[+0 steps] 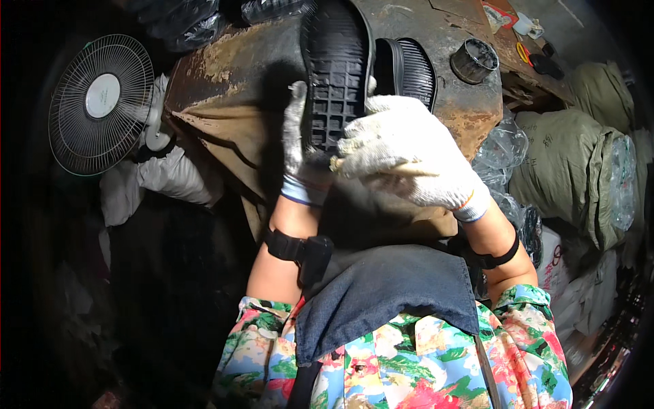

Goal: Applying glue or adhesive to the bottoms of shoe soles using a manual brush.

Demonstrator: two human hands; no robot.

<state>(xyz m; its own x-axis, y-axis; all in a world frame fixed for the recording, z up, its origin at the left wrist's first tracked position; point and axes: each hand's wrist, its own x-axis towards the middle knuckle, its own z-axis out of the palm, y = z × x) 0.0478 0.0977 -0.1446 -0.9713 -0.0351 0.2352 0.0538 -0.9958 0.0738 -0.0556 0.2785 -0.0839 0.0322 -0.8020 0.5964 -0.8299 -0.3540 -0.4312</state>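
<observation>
A black rubber shoe sole [336, 65] stands lengthwise before me, the open grid of its heel part toward me. My left hand [296, 136], in a soiled white glove, grips it from the left and beneath, the thumb along its edge. My right hand [415, 150], also gloved, lies over the sole's lower right side with its fingers curled together. A small yellowish tip [335, 163] shows at those fingertips; whether it is glove or something pinched is hidden. Behind the right hand, more black soles [415, 68] lie on the worn table [231, 75].
A dark, smeared cup [475, 61] stands at the table's right. Beyond it are orange-handled scissors [523, 53]. A white fan [102, 95] stands at the left. Green sacks [565, 163] and clear plastic bags [504, 146] crowd the right side. Black wrapped bundles [180, 24] lie at the back left.
</observation>
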